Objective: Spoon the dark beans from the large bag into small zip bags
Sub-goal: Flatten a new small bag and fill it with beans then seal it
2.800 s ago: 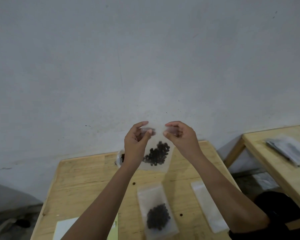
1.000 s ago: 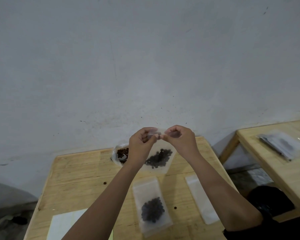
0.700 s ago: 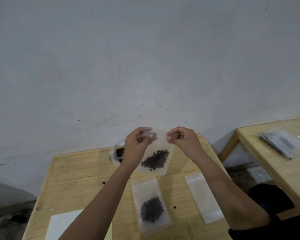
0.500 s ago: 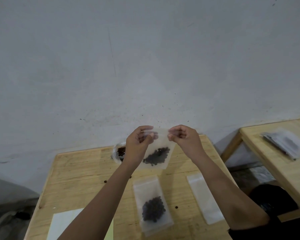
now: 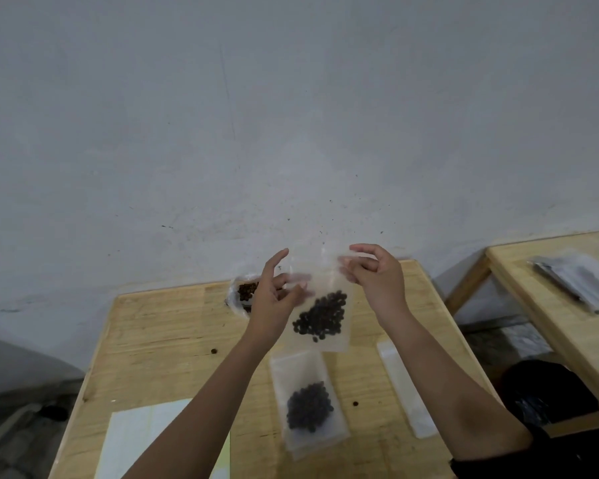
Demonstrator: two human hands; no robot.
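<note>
Frosted plastic, a small zip bag (image 5: pixel 320 305) with a clump of dark beans (image 5: pixel 321 316) low inside, hangs upright above the wooden table (image 5: pixel 159 326) in the head view, probably so the beans settle away from the mouth while the strip is pressed shut. The left hand (image 5: pixel 274 299) pinches its upper left edge between thumb and fingers, index lifted; the right hand (image 5: pixel 374 278) sits at the top right corner, fingers curled but loosened, and whether it grips the bag I cannot tell. A second filled bag (image 5: pixel 308 402) lies flat below, an empty one (image 5: pixel 407 392) beside it, and the large bag (image 5: pixel 244 293) stands behind the left hand. Half a second ago both hands were pinched tight on the top edge; now the fingers have spread.
</note>
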